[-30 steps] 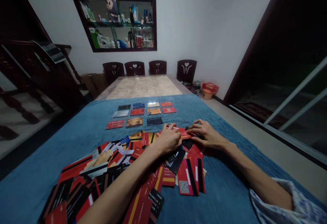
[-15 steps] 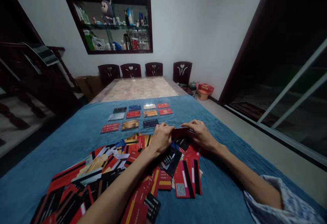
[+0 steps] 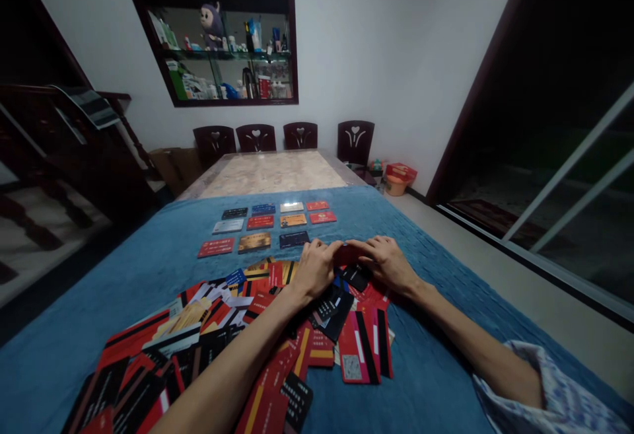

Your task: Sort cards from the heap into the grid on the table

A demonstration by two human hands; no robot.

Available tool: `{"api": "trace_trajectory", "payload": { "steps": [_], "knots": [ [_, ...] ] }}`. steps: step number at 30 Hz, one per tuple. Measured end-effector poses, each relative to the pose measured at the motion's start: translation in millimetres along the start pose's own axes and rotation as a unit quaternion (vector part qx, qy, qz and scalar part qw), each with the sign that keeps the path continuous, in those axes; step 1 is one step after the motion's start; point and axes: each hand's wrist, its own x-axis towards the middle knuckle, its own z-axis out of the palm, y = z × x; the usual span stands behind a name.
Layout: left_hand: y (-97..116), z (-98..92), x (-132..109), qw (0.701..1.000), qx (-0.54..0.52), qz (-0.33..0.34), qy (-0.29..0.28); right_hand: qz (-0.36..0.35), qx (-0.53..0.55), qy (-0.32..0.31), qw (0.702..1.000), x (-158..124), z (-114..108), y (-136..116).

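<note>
Between my two hands is a red card (image 3: pixel 349 255), standing on edge and gripped at both ends. My left hand (image 3: pixel 318 267) has its fingers closed on the card's left end. At the other end, the bent fingers of my right hand (image 3: pixel 387 262) hold it. Below lies a loose heap of cards (image 3: pixel 218 318), mostly red, black and gold, overlapping at many angles; my left forearm hides part of it. Beyond my hands, cards lie in rows, among them a dark card (image 3: pixel 294 240), a gold card (image 3: pixel 254 242) and a red card (image 3: pixel 323 217).
A blue cloth (image 3: pixel 426 348) covers the near part of the table. Its bare stone top (image 3: pixel 282 173) shows at the far end, with dark chairs (image 3: pixel 355 143) behind. A wall shelf (image 3: pixel 232 54) holds a plush toy and bottles. To the right is a glass door (image 3: pixel 559 170).
My right fingers have shifted slightly left along the top of the red card, closer to my left hand. The view has moved a little; the rows and heap look the same.
</note>
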Motion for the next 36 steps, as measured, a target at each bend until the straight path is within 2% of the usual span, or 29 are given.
{"api": "trace_trajectory", "payload": {
  "steps": [6,13,18,29,36],
  "knots": [
    [2.0,-2.2,-1.3,1.000,0.012,-0.012,-0.007,0.011,0.001,0.007,1.000,1.6,1.8,-4.6],
    [0.9,-2.8,0.4,0.999,-0.024,-0.043,0.018,0.017,0.041,0.025,0.999,2.0,4.1,-6.2],
    [2.1,-7.2,1.4,0.998,-0.038,-0.051,0.024,0.023,0.029,0.041,0.999,3.0,4.9,-5.8],
    [3.2,-8.7,0.2,0.998,0.044,-0.038,-0.021,-0.005,-0.024,0.061,0.998,3.6,1.1,-5.8],
    [4.9,-18.7,3.7,0.995,0.065,-0.044,-0.056,-0.031,-0.038,0.042,0.998,7.2,-1.7,-3.4]
  ]
}}
